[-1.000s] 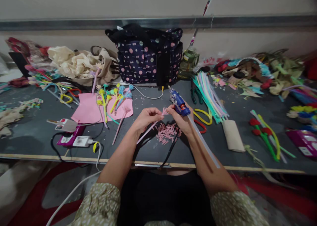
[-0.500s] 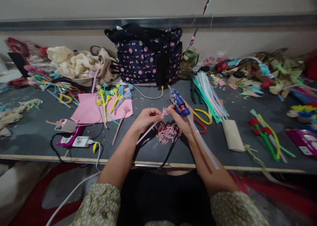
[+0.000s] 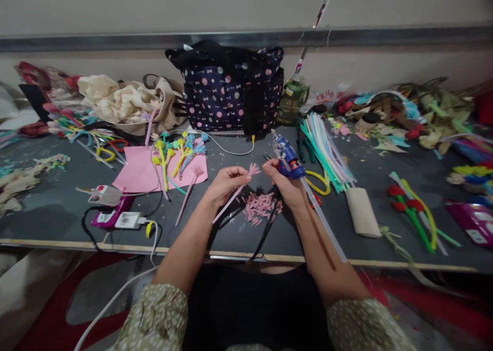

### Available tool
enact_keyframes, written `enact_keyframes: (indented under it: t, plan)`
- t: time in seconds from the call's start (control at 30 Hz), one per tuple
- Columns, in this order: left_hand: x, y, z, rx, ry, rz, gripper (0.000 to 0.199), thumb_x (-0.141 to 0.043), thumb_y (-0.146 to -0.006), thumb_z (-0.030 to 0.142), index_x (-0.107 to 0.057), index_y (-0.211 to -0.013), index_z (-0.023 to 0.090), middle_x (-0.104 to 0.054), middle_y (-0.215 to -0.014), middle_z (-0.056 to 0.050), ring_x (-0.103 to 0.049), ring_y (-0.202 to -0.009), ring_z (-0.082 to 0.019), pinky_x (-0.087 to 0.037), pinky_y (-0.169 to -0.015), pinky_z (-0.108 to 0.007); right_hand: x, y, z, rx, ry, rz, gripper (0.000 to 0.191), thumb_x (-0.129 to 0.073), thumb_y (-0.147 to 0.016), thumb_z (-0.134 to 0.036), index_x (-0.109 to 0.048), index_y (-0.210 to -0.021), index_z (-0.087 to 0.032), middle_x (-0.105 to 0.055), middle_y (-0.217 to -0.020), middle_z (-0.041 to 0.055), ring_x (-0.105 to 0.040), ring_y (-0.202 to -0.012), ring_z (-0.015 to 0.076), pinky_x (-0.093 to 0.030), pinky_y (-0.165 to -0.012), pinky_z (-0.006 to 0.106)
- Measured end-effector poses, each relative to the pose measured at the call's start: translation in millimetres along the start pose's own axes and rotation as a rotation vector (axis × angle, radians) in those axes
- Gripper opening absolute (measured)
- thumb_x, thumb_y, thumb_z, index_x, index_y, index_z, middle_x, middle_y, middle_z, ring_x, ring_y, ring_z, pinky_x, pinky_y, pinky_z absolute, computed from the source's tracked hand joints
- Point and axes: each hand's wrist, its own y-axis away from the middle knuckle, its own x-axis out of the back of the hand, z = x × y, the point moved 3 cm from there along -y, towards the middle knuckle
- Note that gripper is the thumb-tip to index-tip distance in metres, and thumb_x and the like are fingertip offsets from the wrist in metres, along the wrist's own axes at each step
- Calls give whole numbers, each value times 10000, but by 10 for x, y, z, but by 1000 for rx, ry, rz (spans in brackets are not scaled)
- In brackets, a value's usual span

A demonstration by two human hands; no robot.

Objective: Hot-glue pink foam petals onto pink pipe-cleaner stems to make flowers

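Note:
Pinched in my left hand point(image 3: 227, 184) is a pink pipe-cleaner flower point(image 3: 254, 170), its bushy tip up and its stem slanting down toward me. My right hand point(image 3: 287, 187) is closed round a blue glue gun point(image 3: 285, 156), nozzle pointing away and a long clear glue stick point(image 3: 327, 230) running out of its back over my forearm. Thumb and forefinger of that hand meet just right of the flower, apart from it; whether they pinch a small piece I cannot make out. On the table between my hands lies a heap of short pink pipe-cleaner pieces point(image 3: 260, 207).
Pink paper point(image 3: 133, 169) at left carries several colourful finished flowers. Yellow-handled scissors point(image 3: 319, 180), pliers point(image 3: 304, 145) and a bundle of pastel pipe cleaners point(image 3: 327, 151) lie right. A dark cable crosses the heap. Behind stand a dotted bag point(image 3: 215, 94), a phone point(image 3: 254, 107) and a green bottle point(image 3: 292, 99).
My right hand has drawn away from the flower tip to the right, taking the glue gun along. My left hand still holds the flower in nearly the same place.

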Motion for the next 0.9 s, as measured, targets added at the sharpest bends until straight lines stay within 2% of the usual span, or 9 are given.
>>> enact_keyframes:
  t: [0.13, 0.27, 0.7, 0.9]
  plan:
    - [36, -23, -20, -15, 37, 3, 315, -844, -563, 327, -643, -721, 143, -544, -571, 49, -404, -422, -27, -270, -427, -177, -10, 13, -44, 126, 49, -26, 224, -731, -710, -388, -620, -800, -215, -662, -816, 7, -574, -681, 153, -485, -675, 304]
    - [53, -37, -39, -43, 29, 14, 316, -850, -559, 323, -653, -723, 139, -556, -591, 41, -427, -446, -31, -274, -436, -172, -32, 25, -52, 192, 95, -30, 182, -713, -730, -372, -625, -807, -233, -662, -817, -1, -591, -711, 167, -486, -714, 317]
    - [22, -18, -31, -112, -90, -2, 241, -823, -618, 302, -695, -744, 142, -610, -644, 15, -461, -506, -45, -294, -485, -175, -9, 24, -165, 201, 82, -116, 145, -671, -774, -317, -583, -832, -216, -648, -812, -3, -593, -699, 151, -481, -704, 312]
    - [13, -25, -31, -118, -93, 14, 267, -831, -596, 319, -700, -748, 143, -623, -642, 17, -452, -485, -47, -293, -483, -186, -10, 12, -100, 259, 133, -68, 162, -696, -763, -315, -607, -854, -213, -639, -804, -11, -571, -665, 133, -471, -677, 291]
